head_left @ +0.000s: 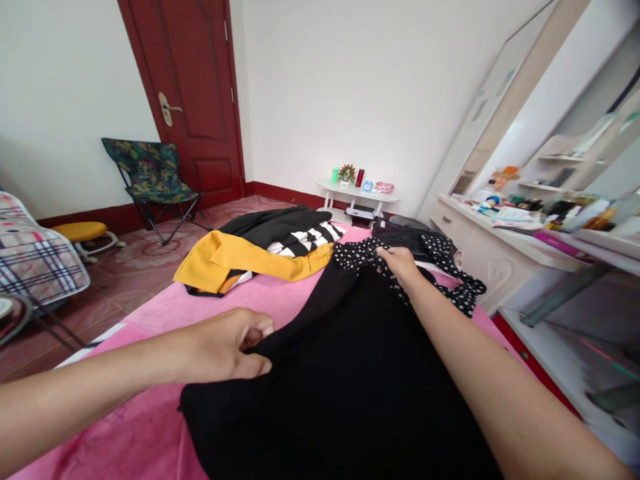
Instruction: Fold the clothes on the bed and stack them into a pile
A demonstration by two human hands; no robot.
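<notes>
A black dress (340, 387) with a black-and-white dotted top (354, 255) lies spread over the pink bedspread (155, 427). My left hand (235, 347) pinches the left edge of its black part, thumb on top and the other fingers curled at the edge. Farther up, my right hand (397, 263) is closed on the dotted part, with its forearm across the right side of the dress. Dotted sleeves spread out to the right, beside dark clothing (400, 233). The lower end of the dress runs out of view.
Beyond my left hand lies a pile of clothes with a yellow garment (260, 260) and a black one (280, 223). A small white table (360, 193) stands by the far wall. At right is a cluttered dresser (500, 233); at left, a folding chair (155, 173) and yellow stool (80, 231).
</notes>
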